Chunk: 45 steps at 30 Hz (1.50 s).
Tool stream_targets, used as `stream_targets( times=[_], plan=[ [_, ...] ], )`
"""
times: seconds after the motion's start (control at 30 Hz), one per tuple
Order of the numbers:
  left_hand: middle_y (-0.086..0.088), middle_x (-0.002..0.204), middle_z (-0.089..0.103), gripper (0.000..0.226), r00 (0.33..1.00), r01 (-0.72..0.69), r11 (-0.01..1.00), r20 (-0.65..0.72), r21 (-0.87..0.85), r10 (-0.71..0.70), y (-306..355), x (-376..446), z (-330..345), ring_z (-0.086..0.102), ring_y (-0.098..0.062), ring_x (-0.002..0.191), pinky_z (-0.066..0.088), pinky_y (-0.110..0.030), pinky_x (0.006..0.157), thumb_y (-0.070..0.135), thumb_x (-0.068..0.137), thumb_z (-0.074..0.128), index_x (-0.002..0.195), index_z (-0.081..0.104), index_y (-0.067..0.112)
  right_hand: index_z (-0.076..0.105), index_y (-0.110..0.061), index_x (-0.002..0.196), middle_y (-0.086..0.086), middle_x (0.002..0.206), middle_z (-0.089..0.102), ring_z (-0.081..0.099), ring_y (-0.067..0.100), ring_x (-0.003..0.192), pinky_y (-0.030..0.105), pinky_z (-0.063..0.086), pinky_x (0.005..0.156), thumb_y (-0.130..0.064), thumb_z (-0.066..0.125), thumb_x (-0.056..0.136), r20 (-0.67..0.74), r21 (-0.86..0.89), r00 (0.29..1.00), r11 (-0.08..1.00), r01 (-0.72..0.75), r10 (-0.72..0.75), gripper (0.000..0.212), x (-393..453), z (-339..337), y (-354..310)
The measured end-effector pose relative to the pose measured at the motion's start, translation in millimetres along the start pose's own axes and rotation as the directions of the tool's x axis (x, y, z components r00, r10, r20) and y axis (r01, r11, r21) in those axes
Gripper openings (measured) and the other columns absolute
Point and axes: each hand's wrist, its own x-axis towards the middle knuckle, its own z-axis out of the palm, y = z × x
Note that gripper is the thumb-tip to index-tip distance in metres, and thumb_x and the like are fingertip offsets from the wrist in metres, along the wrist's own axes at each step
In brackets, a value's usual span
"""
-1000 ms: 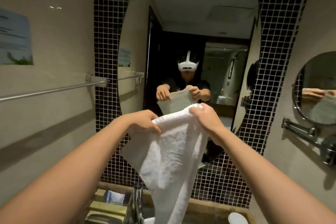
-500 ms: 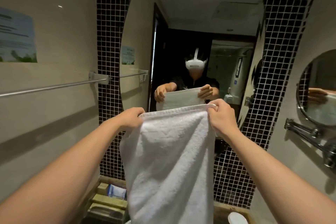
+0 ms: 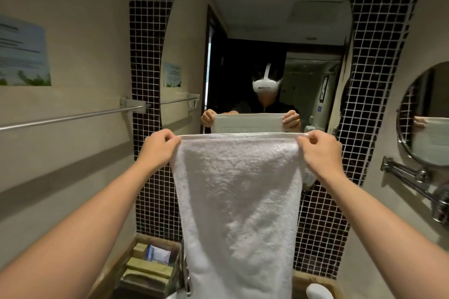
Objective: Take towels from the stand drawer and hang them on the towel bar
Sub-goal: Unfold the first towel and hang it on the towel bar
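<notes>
Head view: left hand and right hand pinch the fluffy white towel's top corners, right of the silver metal towel bar.

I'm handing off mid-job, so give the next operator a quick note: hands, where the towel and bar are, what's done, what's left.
Left hand: pinches the towel's top left corner.
Right hand: pinches the top right corner.
Towel: white, spread flat between both hands, hanging straight down in front of the mirror, above the counter.
Bar: on the left wall, bare along the part in view, apart from the towel.
Done: one towel is out and opened.
Left: swing it left and drape it over the bar. The drawer is out of view, so any remaining towels cannot be counted.
</notes>
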Motion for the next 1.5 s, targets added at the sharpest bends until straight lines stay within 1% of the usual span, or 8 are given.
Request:
stream_targets(
  times=[0.17, 0.4, 0.53, 0.7, 0.93, 1.17, 1.33, 1.5],
  plan=[
    [-0.004, 0.074, 0.065, 0.025, 0.913, -0.082, 0.971, 0.407, 0.223, -0.016, 16.6, -5.3, 0.4, 0.055, -0.015, 0.058, 0.044, -0.025, 0.053, 0.026, 0.093, 0.057, 0.078, 0.063, 0.008, 0.066, -0.016, 0.067, 0.006, 0.074, 0.066, 0.062, 0.025, 0.07, 0.038, 0.054, 0.061, -0.021, 0.055, 0.084, 0.135, -0.214, 0.984, 0.973, -0.086, 0.117, 0.021, -5.7, -3.8, 11.9],
    [-0.011, 0.068, 0.067, 0.024, 0.57, 0.371, 0.929, 0.794, -0.021, -0.21, 61.2, -35.5, 28.9, 0.059, -0.018, 0.058, 0.043, -0.022, 0.049, 0.015, 0.085, 0.063, 0.09, 0.073, -0.006, 0.071, 0.0, 0.075, 0.012, 0.071, 0.071, 0.071, 0.028, 0.062, 0.041, 0.064, 0.062, -0.017, 0.058, 0.07, 0.49, -0.227, 0.821, 0.952, -0.203, 0.292, 0.023, -39.5, 24.3, -0.6],
    [-0.009, 0.061, 0.067, 0.016, 0.621, 0.499, 0.845, 0.759, -0.194, -0.193, 88.0, -49.4, 52.1, 0.058, -0.013, 0.05, 0.049, -0.019, 0.049, 0.009, 0.091, 0.06, 0.092, 0.069, -0.004, 0.069, 0.01, 0.072, 0.021, 0.069, 0.071, 0.072, 0.027, 0.056, 0.042, 0.063, 0.054, -0.008, 0.061, 0.069, 0.565, -0.007, 0.81, 0.982, -0.186, 0.157, 0.02, -52.3, 37.9, -24.0],
    [-0.005, 0.053, 0.064, 0.011, 0.697, 0.542, 0.781, 0.685, -0.309, -0.213, 103.5, -55.0, 66.6, 0.064, -0.018, 0.05, 0.058, -0.026, 0.061, 0.005, 0.084, 0.067, 0.073, 0.066, 0.003, 0.077, -0.014, 0.066, 0.01, 0.068, 0.072, 0.071, 0.028, 0.065, 0.046, 0.063, 0.06, -0.02, 0.065, 0.078, 0.525, 0.019, 0.851, 1.0, 0.024, -0.03, 0.018, -65.4, 40.0, -41.3],
    [0.001, 0.049, 0.049, 0.022, 0.769, 0.458, 0.862, 0.582, -0.217, -0.263, 105.2, -60.3, 66.7, 0.038, -0.011, 0.042, 0.03, -0.023, 0.043, 0.007, 0.077, 0.064, 0.056, 0.065, 0.012, 0.081, -0.018, 0.092, 0.001, 0.084, 0.074, 0.068, 0.014, 0.079, 0.039, 0.06, 0.072, -0.032, 0.069, 0.088, 0.543, 0.038, 0.824, 0.985, 0.166, -0.159, 0.019, -79.1, 39.3, -43.2],
    [-0.002, 0.055, 0.06, 0.015, 0.788, 0.425, 0.869, 0.576, -0.255, -0.217, 103.4, -62.9, 62.7, 0.046, -0.008, 0.04, 0.033, -0.018, 0.037, 0.008, 0.08, 0.062, 0.066, 0.068, 0.009, 0.079, -0.015, 0.087, 0.003, 0.077, 0.071, 0.068, 0.019, 0.075, 0.038, 0.058, 0.066, -0.025, 0.073, 0.085, 0.47, 0.041, 0.874, 0.992, 0.121, -0.126, 0.012, -89.1, 46.9, -45.7],
    [-0.003, 0.079, 0.068, 0.011, 0.866, 0.163, 0.959, 0.499, -0.231, -0.027, 86.1, -47.5, 55.1, 0.057, -0.012, 0.062, 0.046, -0.023, 0.059, 0.013, 0.084, 0.058, 0.081, 0.067, 0.017, 0.078, -0.016, 0.078, 0.002, 0.072, 0.073, 0.067, 0.02, 0.075, 0.032, 0.052, 0.066, -0.017, 0.065, 0.081, 0.463, 0.075, 0.88, 0.994, 0.076, -0.103, 0.013, -74.1, 42.0, -44.1],
    [-0.007, 0.117, 0.07, 0.037, 0.637, -0.079, 0.997, 0.769, -0.014, 0.061, 79.8, -42.8, 46.4, 0.065, -0.023, 0.111, 0.053, -0.042, 0.098, 0.016, 0.069, 0.064, 0.105, 0.067, 0.019, 0.078, -0.017, 0.078, 0.001, 0.075, 0.074, 0.068, 0.019, 0.079, 0.029, 0.05, 0.067, -0.012, 0.066, 0.082, 0.482, 0.135, 0.867, 0.989, 0.067, -0.125, 0.013, -54.5, 28.6, -48.0]
  ],
)
